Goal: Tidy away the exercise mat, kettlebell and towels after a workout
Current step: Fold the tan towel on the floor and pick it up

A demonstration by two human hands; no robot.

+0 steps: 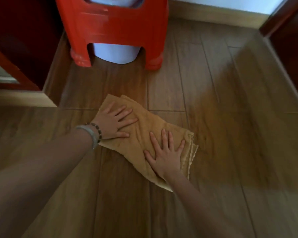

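A wood-plank floor (213,117), blurred toward the right. The left hand (113,121) and right hand (165,155) press flat, fingers spread, on a folded mustard towel (141,134) lying on the floor. The left hand is on its far end and the right on its near end. Beyond, a red plastic stool (113,26), cut off at the top, hides most of a pale blue container (115,54).

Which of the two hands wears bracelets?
The left hand, pressing the towel nearer the red stool; the right hand has a bare wrist.
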